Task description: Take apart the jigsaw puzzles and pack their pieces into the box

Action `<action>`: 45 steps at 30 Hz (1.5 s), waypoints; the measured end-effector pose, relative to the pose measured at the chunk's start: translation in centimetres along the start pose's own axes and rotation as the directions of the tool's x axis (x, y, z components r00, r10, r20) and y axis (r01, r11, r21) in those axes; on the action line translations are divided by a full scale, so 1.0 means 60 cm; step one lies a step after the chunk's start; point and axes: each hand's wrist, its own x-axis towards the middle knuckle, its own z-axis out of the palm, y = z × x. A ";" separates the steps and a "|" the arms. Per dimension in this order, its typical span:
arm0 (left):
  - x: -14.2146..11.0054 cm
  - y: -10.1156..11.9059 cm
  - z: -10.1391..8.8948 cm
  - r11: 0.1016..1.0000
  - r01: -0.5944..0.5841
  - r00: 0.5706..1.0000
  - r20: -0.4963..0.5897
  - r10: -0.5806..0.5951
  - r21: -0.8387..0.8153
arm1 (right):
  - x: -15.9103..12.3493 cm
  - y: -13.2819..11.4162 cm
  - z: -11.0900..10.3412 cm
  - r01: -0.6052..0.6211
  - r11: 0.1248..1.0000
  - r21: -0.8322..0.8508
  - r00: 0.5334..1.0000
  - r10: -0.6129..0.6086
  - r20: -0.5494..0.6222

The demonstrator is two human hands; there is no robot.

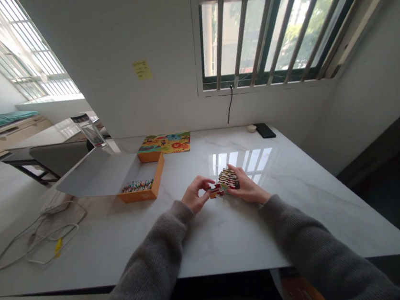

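Observation:
My left hand (194, 195) pinches a small red-and-colored piece (216, 191), probably a jigsaw or card piece, between finger and thumb. My right hand (246, 187) grips a curved stack of thin striped pieces (228, 178) from the right side. The small piece sits against the stack's lower left, and both hands hover just over the white marble table (301, 210). Part of the stack is hidden behind my fingers.
An orange box (143, 193) with a grey lid (94, 174) holds rows of thin colored pieces. Behind it lie a colorful animal picture board (165, 144) and a glass bottle (89, 131). A black phone (264, 130) lies far right; a white cable (37, 241) lies left.

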 end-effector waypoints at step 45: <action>-0.014 -0.047 0.047 0.951 -0.093 0.990 0.125 0.057 0.296 | -0.020 -0.058 0.046 0.135 0.991 0.008 0.982 -0.135 0.131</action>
